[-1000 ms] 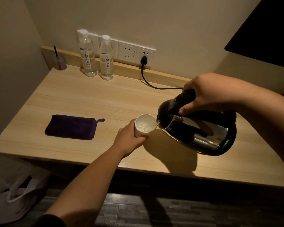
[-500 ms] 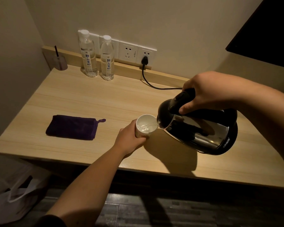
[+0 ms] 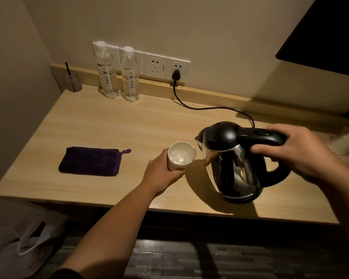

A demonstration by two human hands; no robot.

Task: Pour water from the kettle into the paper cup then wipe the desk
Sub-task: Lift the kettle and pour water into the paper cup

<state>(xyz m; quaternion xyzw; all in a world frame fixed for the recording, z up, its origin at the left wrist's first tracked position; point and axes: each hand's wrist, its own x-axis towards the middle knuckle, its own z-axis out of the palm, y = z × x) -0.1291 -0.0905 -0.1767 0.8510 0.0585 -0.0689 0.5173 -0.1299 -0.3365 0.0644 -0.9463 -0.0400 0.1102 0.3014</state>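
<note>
A white paper cup (image 3: 180,158) with water in it stands on the wooden desk (image 3: 109,125), and my left hand (image 3: 161,174) is wrapped around its near side. Just right of the cup is a steel kettle (image 3: 236,170) with a black lid and handle, held nearly upright just above the desk. My right hand (image 3: 302,154) grips its handle from above. Its spout is beside the cup's rim, and no water is running. A folded dark purple cloth (image 3: 91,164) lies flat on the desk, left of the cup.
Two water bottles (image 3: 107,71) (image 3: 130,75) stand at the back by the wall sockets (image 3: 155,65). A black cord (image 3: 199,106) runs from a plug to behind the kettle. A small purple holder (image 3: 73,82) sits in the back left corner. A white bag (image 3: 26,248) lies on the floor.
The kettle has tipped back from its pouring tilt to nearly upright and moved slightly right of the cup. The pouring has stopped. My left hand still holds the cup.
</note>
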